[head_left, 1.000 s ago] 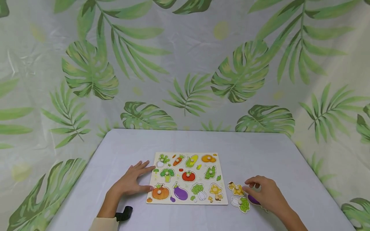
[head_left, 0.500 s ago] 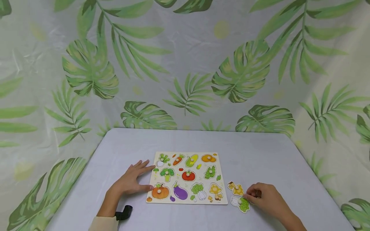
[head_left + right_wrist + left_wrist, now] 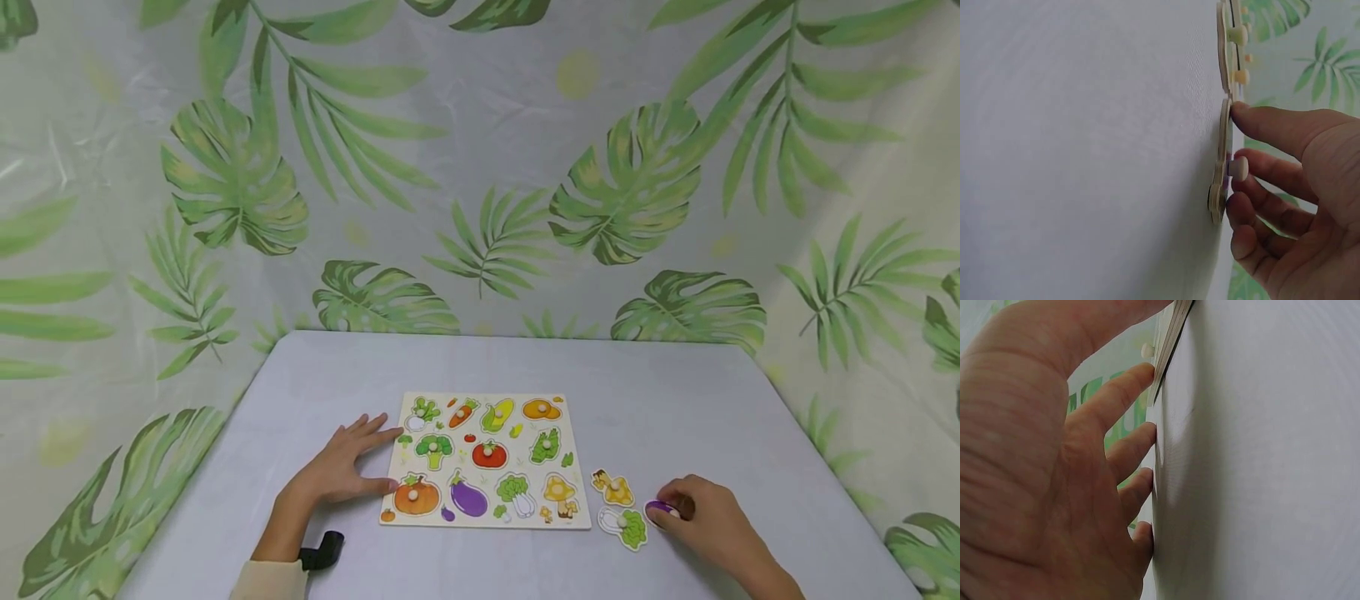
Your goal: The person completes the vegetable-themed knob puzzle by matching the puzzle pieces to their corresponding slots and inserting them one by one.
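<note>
My left hand [image 3: 337, 467] spreads its fingers at the left side of a wooden vegetable puzzle board [image 3: 519, 458]; its thumb and index fingertip touch the edge. Right of the board, my right hand [image 3: 708, 517] holds a purple eggplant puzzle piece [image 3: 654, 507] low at the table. In the right wrist view, the thumb touches one end of that eggplant piece [image 3: 1223, 134], while curled fingers lie around its knob [image 3: 1239, 169] and other end. Beside it are a yellow mushroom piece [image 3: 618, 492] and a bok choy piece [image 3: 634, 530].
Knobbed pieces such as the pumpkin [image 3: 427, 502] and tomato [image 3: 498, 458] sit in the board. The eggplant, bok choy and mushroom pictures there have no knobs. A white cloth [image 3: 480, 362] covers the table, before a leaf-patterned curtain [image 3: 495, 150].
The right hand first reached over the eggplant piece, then covered it; now the purple end shows left of the fingers, turned from before. The left hand and board look unmoved.
</note>
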`<act>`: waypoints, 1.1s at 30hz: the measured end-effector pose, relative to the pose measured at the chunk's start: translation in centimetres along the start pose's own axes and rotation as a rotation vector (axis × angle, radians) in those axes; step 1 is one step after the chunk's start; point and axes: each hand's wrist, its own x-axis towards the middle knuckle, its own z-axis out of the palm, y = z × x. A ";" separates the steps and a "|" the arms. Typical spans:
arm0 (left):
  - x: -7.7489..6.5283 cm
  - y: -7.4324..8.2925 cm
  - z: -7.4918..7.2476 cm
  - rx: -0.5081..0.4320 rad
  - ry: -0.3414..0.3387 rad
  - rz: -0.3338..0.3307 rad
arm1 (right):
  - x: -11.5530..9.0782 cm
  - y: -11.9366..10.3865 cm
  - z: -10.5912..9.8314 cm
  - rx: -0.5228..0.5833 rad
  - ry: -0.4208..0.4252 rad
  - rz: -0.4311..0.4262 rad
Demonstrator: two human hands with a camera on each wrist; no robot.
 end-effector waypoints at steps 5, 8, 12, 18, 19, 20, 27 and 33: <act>0.1 0.2 -0.1 0.010 -0.005 -0.018 | -0.5 0.6 -0.4 -0.008 0.003 0.057; 0.2 0.2 -0.1 0.011 -0.007 -0.026 | -0.7 0.7 -0.6 0.001 0.000 0.069; 0.2 0.0 0.0 0.012 -0.003 -0.025 | -1.0 0.8 -0.7 0.004 0.010 0.054; 0.1 -0.1 0.2 0.003 -0.001 -0.022 | -1.0 0.9 -0.5 -0.006 0.051 0.009; 0.1 -0.1 0.2 0.003 0.001 -0.018 | -1.0 0.9 -0.5 -0.005 0.060 0.000; 0.1 -0.1 0.2 0.002 0.000 -0.019 | -0.9 0.9 -0.5 -0.004 0.072 -0.008; 0.3 -0.2 0.3 0.012 -0.005 -0.019 | -0.7 0.6 -0.6 0.016 0.135 -0.051; 0.3 -0.3 0.3 0.013 0.001 -0.013 | -0.5 0.0 -0.9 0.018 0.185 -0.100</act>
